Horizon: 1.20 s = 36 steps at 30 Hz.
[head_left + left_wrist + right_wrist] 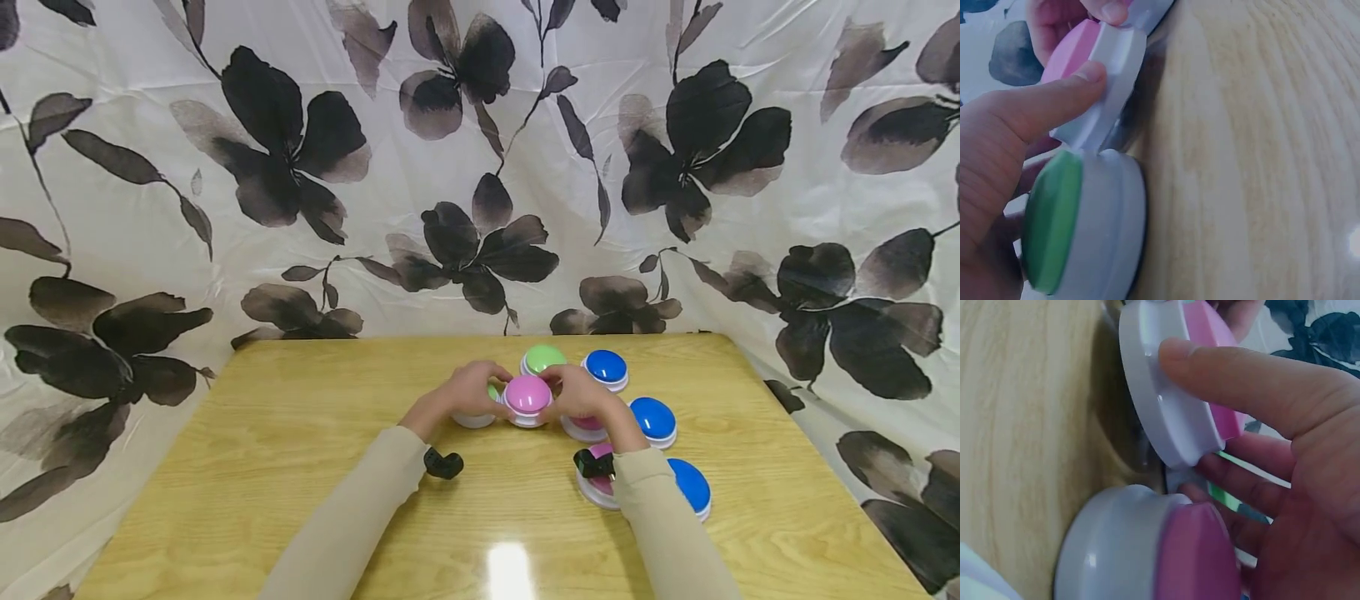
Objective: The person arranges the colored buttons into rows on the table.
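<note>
Between both hands is a pink push button (527,394) with a white base. My left hand (471,389) holds its left side, the thumb on the white rim (1119,69). From the right, my right hand (581,392) grips the same button, its thumb also on the base. In both wrist views its base appears tilted and a little off the table, with a shadow below. A green button (1054,225) stands under my left hand, close against the held one. Beneath my right hand is a second pink button (1197,556). Another green button (543,357) sits just behind.
Three blue buttons (605,366) form a slanting row on the right. One more pink button (600,492) lies partly hidden by my right wrist and its black camera (588,463). The wooden table (300,433) meets a flower-patterned cloth (465,167) at its back edge.
</note>
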Available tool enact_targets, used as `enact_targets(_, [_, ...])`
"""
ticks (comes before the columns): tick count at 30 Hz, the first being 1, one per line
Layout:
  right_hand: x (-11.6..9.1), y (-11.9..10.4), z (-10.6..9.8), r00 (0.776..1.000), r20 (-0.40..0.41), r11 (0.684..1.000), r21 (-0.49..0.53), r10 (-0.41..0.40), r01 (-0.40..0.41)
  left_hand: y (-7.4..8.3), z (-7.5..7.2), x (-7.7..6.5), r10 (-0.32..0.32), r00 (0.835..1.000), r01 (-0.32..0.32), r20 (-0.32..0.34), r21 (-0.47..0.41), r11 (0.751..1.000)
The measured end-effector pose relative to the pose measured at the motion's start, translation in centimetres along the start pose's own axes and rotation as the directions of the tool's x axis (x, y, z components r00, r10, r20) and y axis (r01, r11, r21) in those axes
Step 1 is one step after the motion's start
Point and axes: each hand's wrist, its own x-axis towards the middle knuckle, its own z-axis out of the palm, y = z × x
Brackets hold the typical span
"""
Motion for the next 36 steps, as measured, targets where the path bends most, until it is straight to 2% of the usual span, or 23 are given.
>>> enact_targets(3, [-0.2, -0.2, -0.2, 1.0, -0.007, 0.999, 0.033, -0.014, 0.014, 0.1, -0.2, -0.3, -0.004, 1.0, 0.003, -0.02, -0.057, 0.998])
enact_targets(10, [-0.2, -1.2, -0.7, 0.998, -0.035, 0.995, 0.086, -0.044, 0.047, 0.0, -1.5, -0.9, 0.06, 0.996, -0.069, -0.062, -0.15, 0.986])
enact_targets(19, [0.3, -3.3, -0.2, 0.989, -0.091, 0.985, 0.118, -0.118, 0.129, -1.2, -3.4, -3.4, 0.119, 0.978, -0.155, -0.169, -0.22, 0.963])
enact_targets(22, [0.8, -4.1, 0.2, 0.985, -0.097, 0.981, 0.116, -0.146, 0.157, -1.4, -4.0, -4.4, 0.112, 0.974, -0.159, -0.195, -0.242, 0.957])
enact_targets(27, [1.8, -5.3, 1.3, 0.977, -0.085, 0.97, 0.13, -0.197, 0.207, -2.4, -4.6, -5.9, 0.056, 0.972, -0.121, -0.228, -0.28, 0.952])
enact_targets(36, [3.4, -7.1, 3.5, 0.977, -0.071, 0.955, 0.208, -0.201, 0.211, -4.7, -4.8, -8.0, -0.015, 0.961, -0.096, -0.278, -0.383, 0.919])
